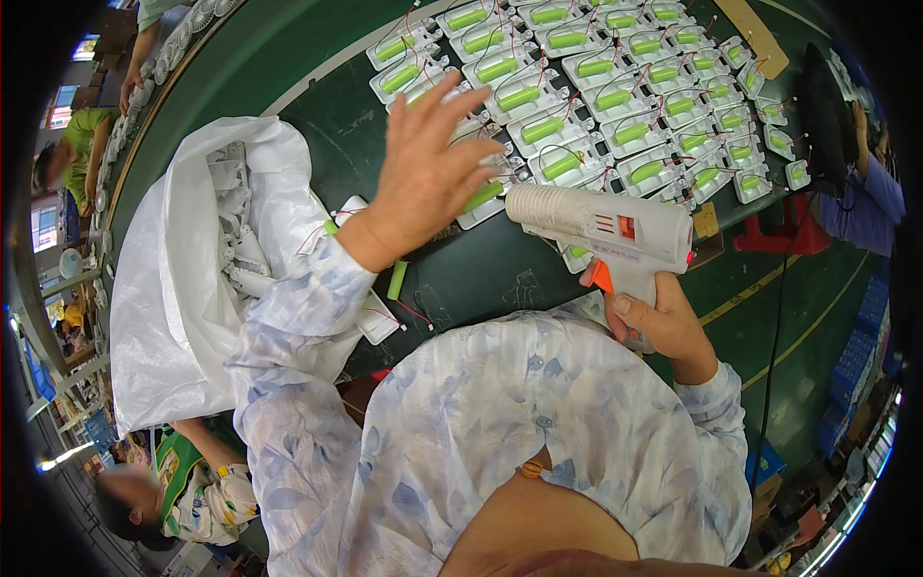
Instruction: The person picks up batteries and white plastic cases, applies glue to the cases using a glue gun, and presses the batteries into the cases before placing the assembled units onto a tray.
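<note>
My right hand [663, 317] is wrapped round the handle of a white hot glue gun [644, 231]. Its orange trigger sits under the fingers, and the nozzle end points left toward the rows of parts. Above the table's near left part, my left hand [423, 163] is raised with fingers spread and nothing visible in it. Several white plastic housings [630, 133] lie in rows on the dark table, each bearing a green cylindrical battery [562, 165] with thin red and black wires. The left hand hides some of them. One loose green battery [397, 280] lies below my left wrist.
A white woven bag [159, 317] with white plastic parts [245, 250] stands open at the left. A black cable [774, 337] hangs at the right, near a red stool [784, 229]. Other people are at the left and right edges; blue crates [856, 356] are stacked far right.
</note>
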Demonstrator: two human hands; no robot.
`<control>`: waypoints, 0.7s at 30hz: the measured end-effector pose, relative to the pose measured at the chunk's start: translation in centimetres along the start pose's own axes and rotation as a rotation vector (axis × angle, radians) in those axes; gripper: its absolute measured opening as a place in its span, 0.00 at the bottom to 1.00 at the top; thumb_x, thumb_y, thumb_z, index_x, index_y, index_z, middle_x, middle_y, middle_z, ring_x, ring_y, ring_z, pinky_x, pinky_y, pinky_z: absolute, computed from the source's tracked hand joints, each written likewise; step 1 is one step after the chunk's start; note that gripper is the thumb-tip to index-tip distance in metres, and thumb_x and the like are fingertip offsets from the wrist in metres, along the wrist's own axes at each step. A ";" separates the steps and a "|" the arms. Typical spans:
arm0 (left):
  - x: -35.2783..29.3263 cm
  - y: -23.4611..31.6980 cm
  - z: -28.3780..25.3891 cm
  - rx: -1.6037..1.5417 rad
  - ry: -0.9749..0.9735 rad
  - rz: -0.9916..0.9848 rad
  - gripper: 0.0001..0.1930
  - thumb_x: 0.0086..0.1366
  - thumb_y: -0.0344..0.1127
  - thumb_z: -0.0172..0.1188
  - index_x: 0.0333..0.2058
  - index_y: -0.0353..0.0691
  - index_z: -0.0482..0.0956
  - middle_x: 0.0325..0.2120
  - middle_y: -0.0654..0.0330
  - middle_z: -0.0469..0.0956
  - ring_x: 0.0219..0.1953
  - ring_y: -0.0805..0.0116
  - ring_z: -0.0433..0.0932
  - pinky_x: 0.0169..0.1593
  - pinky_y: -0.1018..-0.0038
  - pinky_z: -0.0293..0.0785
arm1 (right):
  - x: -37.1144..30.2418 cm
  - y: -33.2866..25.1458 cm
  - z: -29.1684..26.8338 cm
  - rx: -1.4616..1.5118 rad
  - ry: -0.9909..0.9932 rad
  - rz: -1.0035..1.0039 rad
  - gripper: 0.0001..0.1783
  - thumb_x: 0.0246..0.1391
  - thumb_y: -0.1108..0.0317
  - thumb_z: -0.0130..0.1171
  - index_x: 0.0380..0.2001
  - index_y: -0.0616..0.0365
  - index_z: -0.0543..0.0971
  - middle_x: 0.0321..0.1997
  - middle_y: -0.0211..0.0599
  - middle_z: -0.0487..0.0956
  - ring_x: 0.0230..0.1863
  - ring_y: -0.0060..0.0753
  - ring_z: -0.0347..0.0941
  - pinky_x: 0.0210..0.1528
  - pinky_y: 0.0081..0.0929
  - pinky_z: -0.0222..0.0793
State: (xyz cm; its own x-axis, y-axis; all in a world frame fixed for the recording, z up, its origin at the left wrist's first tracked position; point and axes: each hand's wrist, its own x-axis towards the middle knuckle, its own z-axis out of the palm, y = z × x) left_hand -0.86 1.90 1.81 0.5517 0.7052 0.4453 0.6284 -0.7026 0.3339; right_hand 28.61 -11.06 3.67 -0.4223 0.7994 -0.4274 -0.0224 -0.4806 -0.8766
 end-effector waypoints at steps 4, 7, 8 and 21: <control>0.4 -0.9 -3.2 0.055 0.026 0.019 0.07 0.53 0.31 0.67 0.32 0.43 0.82 0.46 0.59 0.77 0.54 0.51 0.71 0.55 0.56 0.63 | 0.6 -0.1 0.4 0.037 0.015 -0.050 0.25 0.59 0.67 0.53 0.56 0.69 0.64 0.48 0.47 0.76 0.21 0.22 0.68 0.24 0.22 0.67; -1.3 -1.6 -3.9 -0.032 -0.093 -0.072 0.05 0.54 0.30 0.66 0.31 0.42 0.81 0.36 0.61 0.78 0.44 0.57 0.75 0.49 0.62 0.65 | 1.1 -0.3 0.5 0.073 0.027 -0.073 0.23 0.60 0.68 0.53 0.55 0.69 0.65 0.47 0.42 0.76 0.23 0.21 0.69 0.24 0.21 0.66; -1.6 -1.4 -4.4 -0.030 -0.093 -0.074 0.05 0.54 0.30 0.66 0.31 0.42 0.81 0.36 0.61 0.78 0.44 0.57 0.75 0.49 0.62 0.65 | 1.3 -0.3 0.4 0.092 0.015 -0.073 0.21 0.61 0.68 0.54 0.54 0.68 0.66 0.45 0.37 0.77 0.24 0.20 0.69 0.24 0.21 0.66; -3.7 -1.0 -8.1 0.137 -0.333 -0.196 0.03 0.56 0.29 0.65 0.30 0.39 0.81 0.25 0.58 0.77 0.31 0.55 0.75 0.36 0.63 0.68 | 0.6 0.1 -0.4 0.016 -0.065 -0.012 0.19 0.60 0.68 0.54 0.51 0.66 0.68 0.39 0.36 0.75 0.22 0.19 0.67 0.23 0.19 0.62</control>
State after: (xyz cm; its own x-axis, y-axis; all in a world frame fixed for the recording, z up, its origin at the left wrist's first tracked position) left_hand -7.91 -0.81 6.54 0.5476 0.8325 0.0836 0.7940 -0.5486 0.2621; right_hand 28.68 -10.45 3.27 -0.4794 0.7806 -0.4010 -0.0423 -0.4770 -0.8779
